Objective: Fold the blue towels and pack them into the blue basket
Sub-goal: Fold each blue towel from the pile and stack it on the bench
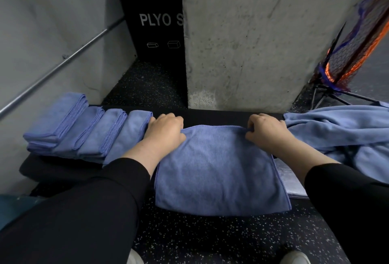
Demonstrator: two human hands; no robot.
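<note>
Gym corner: concrete pillar, speckled rubber floor, black box lettered "PLYO S…". Black bench bearing unfolded towel heap at right, blue towel centred and draped over the near edge, folded towels in a row at left. Left hand and right hand each pinch a far corner of the blue towel.

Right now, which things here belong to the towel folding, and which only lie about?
Job: towel being folded, left hand, right hand, folded towels, unfolded pile.
Lying about: black box, net, concrete pillar.
</note>
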